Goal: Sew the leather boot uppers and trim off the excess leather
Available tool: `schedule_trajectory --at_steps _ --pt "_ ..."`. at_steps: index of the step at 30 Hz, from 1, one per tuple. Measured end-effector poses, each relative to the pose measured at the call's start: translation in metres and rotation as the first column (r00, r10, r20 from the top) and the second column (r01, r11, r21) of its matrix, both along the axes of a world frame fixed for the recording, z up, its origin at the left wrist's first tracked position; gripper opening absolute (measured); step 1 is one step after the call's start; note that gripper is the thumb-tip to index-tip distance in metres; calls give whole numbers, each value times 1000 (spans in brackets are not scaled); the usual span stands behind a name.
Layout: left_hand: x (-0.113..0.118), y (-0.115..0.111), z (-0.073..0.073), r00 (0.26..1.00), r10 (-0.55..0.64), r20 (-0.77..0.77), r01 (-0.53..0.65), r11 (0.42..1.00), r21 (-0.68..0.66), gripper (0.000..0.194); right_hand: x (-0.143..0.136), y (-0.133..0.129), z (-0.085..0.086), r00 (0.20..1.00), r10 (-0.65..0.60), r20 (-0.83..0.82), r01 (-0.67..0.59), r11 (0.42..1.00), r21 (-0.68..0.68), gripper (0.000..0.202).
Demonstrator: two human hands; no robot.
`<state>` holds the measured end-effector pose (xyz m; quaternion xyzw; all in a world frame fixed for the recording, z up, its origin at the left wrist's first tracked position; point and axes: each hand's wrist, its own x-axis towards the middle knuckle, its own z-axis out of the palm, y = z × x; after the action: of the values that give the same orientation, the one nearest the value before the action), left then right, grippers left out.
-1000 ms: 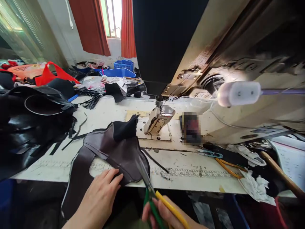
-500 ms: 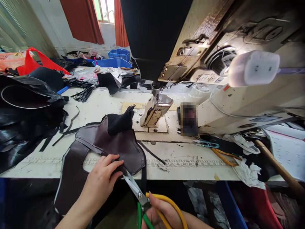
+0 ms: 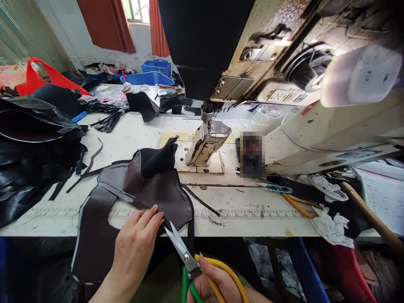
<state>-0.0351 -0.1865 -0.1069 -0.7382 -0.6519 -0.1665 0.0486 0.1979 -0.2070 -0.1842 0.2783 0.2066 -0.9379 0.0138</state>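
A dark brown leather piece (image 3: 154, 189) with stitched edges and a black lining flap (image 3: 158, 160) lies across the table's front edge, one part hanging down. My left hand (image 3: 139, 235) grips its near edge, fingers together on top and the thumb out of sight. In my right hand (image 3: 217, 277) is a pair of scissors (image 3: 186, 254) with one yellow and one green handle. The blades stand slightly apart, their tips close to the leather edge, just right of my left fingertips. A thin dark strip (image 3: 202, 200) sticks out to the right of the leather.
A post-bed sewing machine (image 3: 208, 143) stands behind the leather, its head overhanging. Black pieces (image 3: 38, 155) are heaped at left. Thread snips (image 3: 276, 188), yellow-handled scissors (image 3: 298, 204) and a wooden stick (image 3: 369, 210) lie at right. A printed ruler (image 3: 233, 214) runs along the table's front.
My left hand has turned over the leather edge, its fingers drawn together and its thumb now hidden. The scissors stay nearly in place, blades still apart. The view has shifted slightly.
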Motion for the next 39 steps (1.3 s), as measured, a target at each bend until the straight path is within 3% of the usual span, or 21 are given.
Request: schedule_trajectory --at_steps 6,9,14,17,19,21,22,24,28,31,34,36,39 --pt "0 -3 -2 998 -47 -51 52 993 104 17 -4 -4 -4 1000 -12 17 12 999 39 111" --pt "7 -11 1 993 52 -102 -37 990 139 10 -6 -10 -17 999 -43 5 43 996 74 109" --pt "29 -16 13 970 132 -206 -134 991 3 21 -11 -15 -30 987 -107 -120 110 994 23 108" --pt "37 -12 17 956 202 -212 -222 972 -74 30 -13 -13 -28 892 -232 -388 203 972 -116 107" --pt "40 -9 19 951 246 -188 -272 954 -125 31 -13 -12 -28 769 -305 -562 193 948 -251 106" --pt "41 -6 21 956 252 -152 -276 947 -164 31 -12 -12 -30 688 -357 -632 162 924 -346 107" --pt "41 -4 22 959 248 -139 -270 947 -175 31 -11 -12 -31 690 -366 -624 166 920 -355 107" --pt "42 -1 24 959 248 -140 -272 943 -193 33 -9 -12 -36 776 -320 -544 186 940 -287 108" --pt "45 2 22 954 258 -154 -281 948 -153 32 -1 -7 -31 984 -84 -158 87 996 14 104" --pt "43 -1 13 966 245 -79 -250 966 -70 25 10 3 -8 995 7 100 -24 986 167 92" --pt "38 -8 3 973 230 -12 -230 973 -24 20 18 10 15 986 32 164 -68 974 216 82" --pt "36 -11 -1 973 229 21 -229 973 -16 18 18 8 18 983 12 185 -47 981 189 82" --pt "35 -13 -4 971 232 59 -232 973 -12 17 12 -1 7 977 -44 209 8 985 173 83"
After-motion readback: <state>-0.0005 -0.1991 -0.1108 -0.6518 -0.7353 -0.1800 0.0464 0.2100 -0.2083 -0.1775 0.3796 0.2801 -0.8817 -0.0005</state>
